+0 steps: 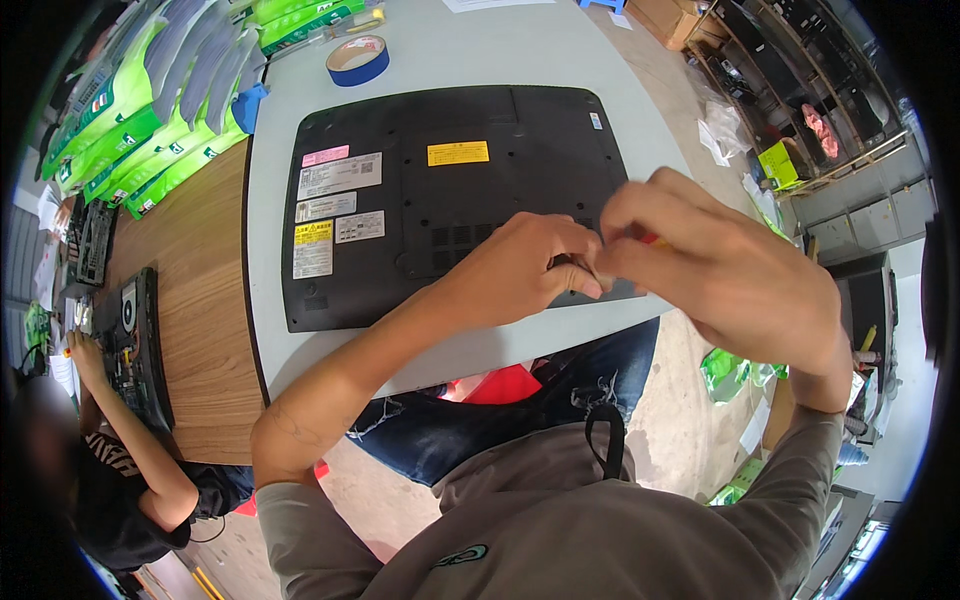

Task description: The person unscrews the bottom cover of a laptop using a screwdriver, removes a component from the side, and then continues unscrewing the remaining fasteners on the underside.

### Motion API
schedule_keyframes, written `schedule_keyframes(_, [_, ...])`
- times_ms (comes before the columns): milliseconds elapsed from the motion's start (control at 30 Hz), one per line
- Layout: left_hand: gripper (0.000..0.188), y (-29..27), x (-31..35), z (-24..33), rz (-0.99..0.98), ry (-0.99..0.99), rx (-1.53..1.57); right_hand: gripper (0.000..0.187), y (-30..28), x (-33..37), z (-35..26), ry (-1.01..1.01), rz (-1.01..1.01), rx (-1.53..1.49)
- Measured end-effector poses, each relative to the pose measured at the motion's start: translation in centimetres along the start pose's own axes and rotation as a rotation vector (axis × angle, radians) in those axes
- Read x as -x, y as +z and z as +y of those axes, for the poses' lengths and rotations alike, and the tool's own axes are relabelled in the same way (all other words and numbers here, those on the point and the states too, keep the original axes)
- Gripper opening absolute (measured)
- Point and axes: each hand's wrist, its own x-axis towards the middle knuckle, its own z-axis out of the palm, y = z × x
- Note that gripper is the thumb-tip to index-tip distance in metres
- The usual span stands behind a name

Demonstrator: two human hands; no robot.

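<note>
A black laptop (pixel 380 240) lies bottom side up on the light grey table (pixel 480 40), showing vents, screw holes and several stickers. Over its near right corner my two hands meet. My left hand (pixel 540 258) has its fingers curled together, thumb toward the corner; whatever they pinch is hidden. My right hand (pixel 715 255) is closed just beside it. Between its fingers a bit of a red and yellow handle (pixel 648 239) shows; the rest of that tool is covered by the hand.
A roll of blue tape (pixel 358 62) sits beyond the laptop. Green paper packs (pixel 150 120) are stacked at the far left. Another person (pixel 120 470) works at an opened laptop (pixel 135 340) on the wooden table (pixel 210 290). Shelves (pixel 780 90) stand at the far right.
</note>
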Motion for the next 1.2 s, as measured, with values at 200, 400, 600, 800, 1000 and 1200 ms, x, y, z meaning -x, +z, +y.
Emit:
schedule_keyframes(200, [0.02, 0.7, 0.2, -0.4, 0.072, 0.033, -0.12, 0.024, 0.1, 0.6, -0.8, 0.149, -0.133, 0.149])
schedule_keyframes(400, [0.029, 0.7, 0.2, 0.0, 0.109, 0.087, -0.173, 0.022, 0.6, 0.1, -0.4, -0.077, 0.054, 0.08])
schedule_keyframes(600, [0.028, 0.6, 0.2, -0.3, 0.062, 0.072, -0.153, 0.026, 0.1, 0.4, -1.2, 0.227, -0.101, 0.168])
schedule_keyframes(800, [0.02, 0.4, 0.0, -1.0, 0.008, 0.133, -0.082, 0.028, -0.2, 1.0, -0.8, 0.022, -0.054, 0.103])
schedule_keyframes(1000, [0.022, 0.6, 0.6, -0.3, 0.08, 0.074, -0.273, 0.031, 0.3, 1.1, -2.0, 0.259, -0.034, -0.02])
schedule_keyframes(1200, [0.028, 0.8, 0.2, -0.5, 0.147, 0.236, -0.26, 0.028, 0.5, 0.8, -1.9, 0.247, 0.037, 0.018])
